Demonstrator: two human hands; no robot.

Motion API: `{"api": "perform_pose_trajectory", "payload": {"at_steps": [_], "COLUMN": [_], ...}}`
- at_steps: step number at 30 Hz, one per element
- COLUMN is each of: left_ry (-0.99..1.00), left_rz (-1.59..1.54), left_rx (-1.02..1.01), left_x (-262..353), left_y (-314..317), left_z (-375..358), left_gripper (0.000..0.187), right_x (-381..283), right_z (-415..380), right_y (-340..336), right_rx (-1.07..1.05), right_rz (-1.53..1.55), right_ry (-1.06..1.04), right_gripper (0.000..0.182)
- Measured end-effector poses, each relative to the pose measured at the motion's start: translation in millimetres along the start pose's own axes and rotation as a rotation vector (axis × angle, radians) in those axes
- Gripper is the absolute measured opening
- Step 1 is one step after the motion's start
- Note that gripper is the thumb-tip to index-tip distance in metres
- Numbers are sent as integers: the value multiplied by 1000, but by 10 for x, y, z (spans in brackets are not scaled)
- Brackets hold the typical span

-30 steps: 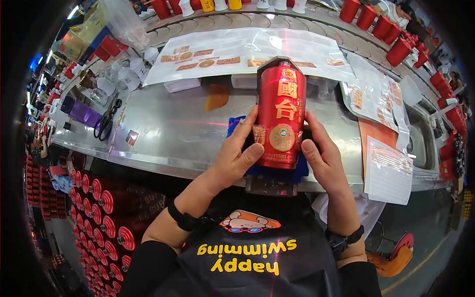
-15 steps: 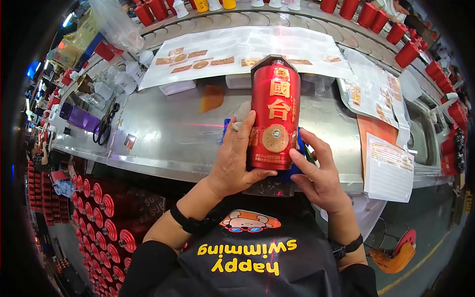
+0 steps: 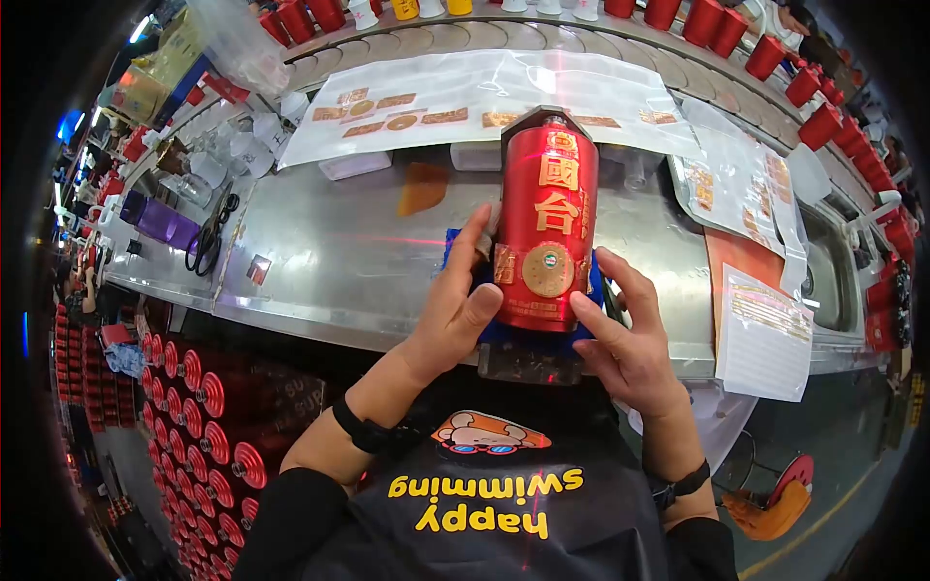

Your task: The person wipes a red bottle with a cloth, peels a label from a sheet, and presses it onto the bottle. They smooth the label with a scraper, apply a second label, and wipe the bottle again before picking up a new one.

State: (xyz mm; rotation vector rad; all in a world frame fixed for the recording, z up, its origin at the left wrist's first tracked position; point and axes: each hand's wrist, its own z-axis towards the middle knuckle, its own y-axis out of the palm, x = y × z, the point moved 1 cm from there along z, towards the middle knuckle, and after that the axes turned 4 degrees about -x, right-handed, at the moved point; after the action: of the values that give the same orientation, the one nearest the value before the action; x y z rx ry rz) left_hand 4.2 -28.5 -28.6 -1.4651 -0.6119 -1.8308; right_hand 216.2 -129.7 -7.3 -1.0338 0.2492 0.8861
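Note:
A red liquor bottle [image 3: 548, 194] with gold characters and a round gold seal label [image 3: 547, 269] lies tilted in front of me, its base toward me. Blue material [image 3: 542, 341] shows beneath and beside it. My left hand [image 3: 446, 310] is along the bottle's lower left side, fingers stretched out and thumb apart; a whitish cover is on one finger. Next to that thumb is a small gold rectangular label [image 3: 505, 264] on the bottle. My right hand [image 3: 630, 339] curves against the lower right side, its fingertips touching the bottle near the base.
A white sheet [image 3: 465, 82] with gold labels spans the back of the metal bench [image 3: 320, 232]. Another label sheet [image 3: 727, 174] and a sink [image 3: 823, 281] are at right. At left are scissors [image 3: 208, 242] and a purple bottle [image 3: 160, 223]. A conveyor [image 3: 465, 39] carries red bottles beyond.
My left thumb has lifted from the bottle's base up to its lower left side, and the fingers have shifted. The bottle has turned slightly. My right hand has hardly moved.

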Motion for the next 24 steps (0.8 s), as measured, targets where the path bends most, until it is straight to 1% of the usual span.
{"api": "perform_pose_trajectory", "payload": {"at_steps": [5,8,11,14,15,17,18,19,21,24], "left_ry": [-41,-46,-58,-24,-26,-31,16,63,151,127], "left_rz": [77,47,69,-57,3,123,267,413,745,771], "left_rx": [-23,-36,-37,17,31,64,83,102,125,91], "left_x": [-18,-26,-33,77,95,125,152,183,239,267], "left_y": [-13,-32,-56,24,52,108,145,188,248,272], "left_z": [24,36,33,55,63,79,93,113,139,146], "left_gripper": [90,88,87,88,90,93,95,97,103,105], "right_x": [8,-6,33,64,110,94,81,67,105,116], "right_z": [42,41,-49,-109,-124,-134,-129,-94,-111,-124], "right_y": [12,-12,-30,-79,-88,-76,-57,-43,-7,-8], "right_rx": [-32,-37,65,227,211,156,127,122,121,106], "right_rz": [-88,-77,68,364,288,264,253,187,181,163], "right_ry": [-82,-96,7,163,124,142,149,101,98,94], "right_gripper": [52,52,48,43,41,42,43,44,46,48]}}
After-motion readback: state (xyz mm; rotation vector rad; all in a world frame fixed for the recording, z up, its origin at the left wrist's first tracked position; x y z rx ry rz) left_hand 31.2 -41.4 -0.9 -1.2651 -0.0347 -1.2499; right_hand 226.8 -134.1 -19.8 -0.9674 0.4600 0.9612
